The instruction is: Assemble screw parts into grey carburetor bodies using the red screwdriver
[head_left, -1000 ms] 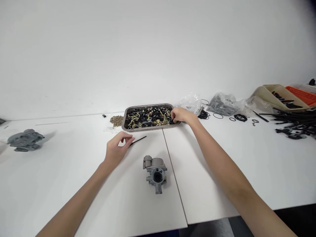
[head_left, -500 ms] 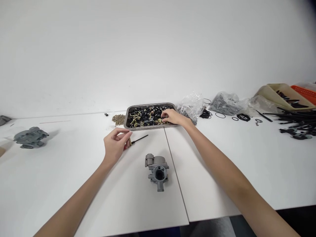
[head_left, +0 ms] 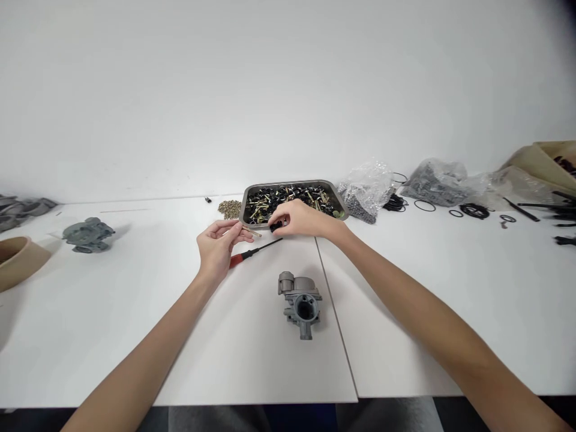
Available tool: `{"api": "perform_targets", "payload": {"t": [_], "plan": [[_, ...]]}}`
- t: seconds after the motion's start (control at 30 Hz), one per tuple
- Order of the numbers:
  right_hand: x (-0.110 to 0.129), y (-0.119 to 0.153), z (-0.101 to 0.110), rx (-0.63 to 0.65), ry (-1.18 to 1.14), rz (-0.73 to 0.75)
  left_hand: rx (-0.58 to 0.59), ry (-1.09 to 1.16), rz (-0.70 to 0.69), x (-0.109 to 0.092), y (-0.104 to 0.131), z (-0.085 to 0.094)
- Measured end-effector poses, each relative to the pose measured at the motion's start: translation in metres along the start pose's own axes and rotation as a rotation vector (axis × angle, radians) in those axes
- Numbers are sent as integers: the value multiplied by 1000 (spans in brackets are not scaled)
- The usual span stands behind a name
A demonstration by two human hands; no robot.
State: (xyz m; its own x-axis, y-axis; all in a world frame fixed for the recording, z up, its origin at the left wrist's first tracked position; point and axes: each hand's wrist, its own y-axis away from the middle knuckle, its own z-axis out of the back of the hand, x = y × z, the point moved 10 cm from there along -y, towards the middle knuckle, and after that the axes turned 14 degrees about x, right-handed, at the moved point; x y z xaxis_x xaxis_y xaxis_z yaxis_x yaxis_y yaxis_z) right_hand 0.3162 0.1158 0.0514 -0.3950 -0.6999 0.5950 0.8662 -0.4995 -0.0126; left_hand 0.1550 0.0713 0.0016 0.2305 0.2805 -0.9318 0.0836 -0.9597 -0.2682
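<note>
My left hand (head_left: 220, 243) pinches a thin brass-coloured rod (head_left: 252, 231) between thumb and fingers; its inner end is hidden. Close by, in front of the tray's near edge, my right hand (head_left: 294, 219) grips a small black part (head_left: 276, 225), its exact kind unclear. Both pieces are apart, tips facing each other. Below the left hand a screwdriver (head_left: 247, 255) with a red and black handle lies on the table. A grey carburetor (head_left: 305, 307) stands nearer to me, its round bore facing me. Behind the hands, the metal tray (head_left: 244, 207) holds many black and brass parts.
Left of the tray is a pile of small brass pieces (head_left: 230, 209). Plastic bags of grey parts (head_left: 432, 183) and black rings (head_left: 474, 210) lie to the right. Another grey carburetor (head_left: 89, 235) and a beige container (head_left: 27, 255) are at left. A seam (head_left: 335, 318) crosses the table.
My right hand has come out of the tray toward the left hand, with a small black part in its fingers. The brass rod now points right. The view has shifted left.
</note>
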Motion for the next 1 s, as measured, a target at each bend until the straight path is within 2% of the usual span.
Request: {"api": "perform_targets", "payload": {"t": [0.13,0.27,0.47,0.67,0.77,0.9,1.0], "plan": [[14,-7,-22,38,-47,33,45,14,-29,-4,0,-5],[22,-7,-29,45,-71,40,98,-42,-39,-6,2,-10],[31,-5,-21,-15,-89,67,156,-205,-96,-16,7,-23],[29,-4,-18,-54,-157,83,238,-296,-209,-22,8,-33],[28,-4,-16,-68,-183,81,315,-392,-255,-23,9,-38],[26,-3,-15,-66,-338,73,415,-652,-411,-36,20,-55],[26,4,-16,-54,-467,75,380,-760,-514,-48,31,-64]]}}
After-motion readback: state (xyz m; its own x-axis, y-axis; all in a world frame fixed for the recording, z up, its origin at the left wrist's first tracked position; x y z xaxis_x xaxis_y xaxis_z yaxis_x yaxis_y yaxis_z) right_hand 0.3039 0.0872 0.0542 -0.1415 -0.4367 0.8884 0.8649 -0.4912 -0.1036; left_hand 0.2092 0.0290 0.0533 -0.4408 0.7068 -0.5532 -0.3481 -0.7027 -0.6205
